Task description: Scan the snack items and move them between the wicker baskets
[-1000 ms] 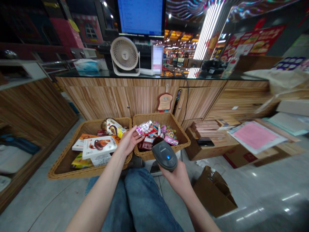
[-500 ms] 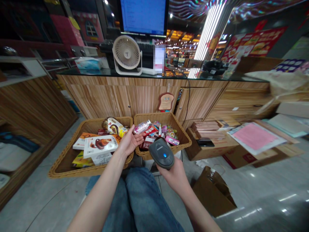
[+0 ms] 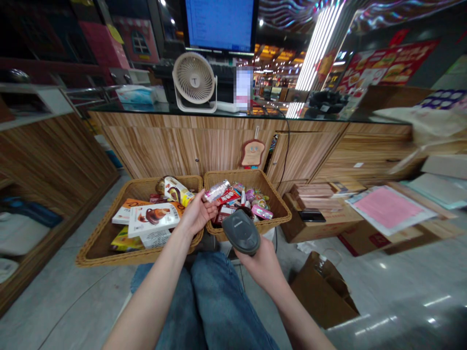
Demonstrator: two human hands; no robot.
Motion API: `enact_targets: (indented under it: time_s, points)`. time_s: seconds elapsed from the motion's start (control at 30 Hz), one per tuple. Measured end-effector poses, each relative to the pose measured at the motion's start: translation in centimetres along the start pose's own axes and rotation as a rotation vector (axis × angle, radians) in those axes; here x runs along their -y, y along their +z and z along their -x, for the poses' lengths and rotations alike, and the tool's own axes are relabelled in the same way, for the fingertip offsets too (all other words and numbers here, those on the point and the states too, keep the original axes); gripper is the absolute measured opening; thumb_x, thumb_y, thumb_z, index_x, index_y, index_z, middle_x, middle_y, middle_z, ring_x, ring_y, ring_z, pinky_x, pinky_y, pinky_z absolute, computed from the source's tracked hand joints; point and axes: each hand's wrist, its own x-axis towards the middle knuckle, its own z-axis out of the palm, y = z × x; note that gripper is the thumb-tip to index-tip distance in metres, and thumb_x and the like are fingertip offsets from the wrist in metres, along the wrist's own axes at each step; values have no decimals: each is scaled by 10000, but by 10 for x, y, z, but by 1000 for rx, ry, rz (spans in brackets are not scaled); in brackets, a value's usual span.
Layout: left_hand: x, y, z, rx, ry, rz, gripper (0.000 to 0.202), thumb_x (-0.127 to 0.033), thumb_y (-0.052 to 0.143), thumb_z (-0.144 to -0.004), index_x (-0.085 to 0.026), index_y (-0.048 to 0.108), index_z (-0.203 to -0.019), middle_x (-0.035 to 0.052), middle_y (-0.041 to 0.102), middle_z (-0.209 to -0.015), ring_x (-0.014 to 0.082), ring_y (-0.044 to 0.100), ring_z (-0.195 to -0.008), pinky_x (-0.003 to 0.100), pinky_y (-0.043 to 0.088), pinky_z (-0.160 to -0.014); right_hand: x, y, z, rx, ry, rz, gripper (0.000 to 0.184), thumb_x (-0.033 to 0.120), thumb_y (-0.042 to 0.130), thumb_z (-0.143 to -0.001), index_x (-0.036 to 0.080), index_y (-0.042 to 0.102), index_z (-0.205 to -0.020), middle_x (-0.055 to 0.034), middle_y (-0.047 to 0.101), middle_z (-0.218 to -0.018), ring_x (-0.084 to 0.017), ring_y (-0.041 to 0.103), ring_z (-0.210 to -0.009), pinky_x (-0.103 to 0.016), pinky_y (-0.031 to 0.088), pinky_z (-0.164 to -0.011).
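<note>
1. While the right hand (image 3: 260, 262) curls closed around the grip of a black handheld barcode scanner (image 3: 241, 232), its blue-lit top faces up and its head is tilted toward the left hand.
2. The left hand (image 3: 197, 214) is partly open, palm up, with the fingertips pinching a small plastic bottle (image 3: 217, 191) that has a pink label. The bottle sits just above the right-hand wicker basket, near the scanner but not touching it.
3. Two wicker baskets stand side by side on the floor, in front of the person's jeans (image 3: 215, 311). The left basket (image 3: 109, 259) holds boxed snacks, including a white chocolate box (image 3: 153, 218); the right basket (image 3: 233, 174) holds small mixed sweets.
4. Beyond them, a wood-panelled counter carries a glass tabletop (image 3: 277, 115) with a white desk fan (image 3: 194, 82) and a monitor (image 3: 219, 24) on or behind it.
5. To the right, a brown paper bag (image 3: 321, 291) lies on the floor, and a pink sheet (image 3: 388, 209) rests on cardboard boxes beside a black phone (image 3: 312, 216).
</note>
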Motion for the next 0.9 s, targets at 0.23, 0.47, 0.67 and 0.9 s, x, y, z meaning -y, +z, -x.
enact_targets:
  time_s: [0.23,0.47,0.67,0.9]
  points:
    - [-9,3,8,-84,111,146,294,-371,463,-1069,-158,608,-928,83,733,-740,118,656,-571,224,583,-616,-1,-6,5,-32,0,9,107,284,658,-815,181,680,-796,-50,760,-738,-225,695,-669,-272,503,-610]
    - [-19,-19,29,-309,432,497,392,-505,401,-1056,-180,606,-979,81,733,-959,120,711,-865,235,612,-852,-10,-13,10,-68,3,33,170,352,677,-826,185,688,-796,-71,773,-741,-264,727,-684,-304,539,-625]
    - [-3,-17,29,-199,413,284,404,-551,495,-993,-180,653,-969,85,744,-948,145,712,-878,282,602,-901,-17,-12,15,-42,29,34,184,363,676,-832,180,694,-814,-74,774,-750,-267,734,-697,-310,546,-637]
    - [6,8,-27,-26,645,-1000,350,-354,722,-852,-207,604,-1146,112,747,-1133,232,712,-1051,377,524,-1016,-21,-31,15,-86,99,30,225,396,660,-819,221,596,-694,-41,668,-566,-241,667,-601,-275,479,-510]
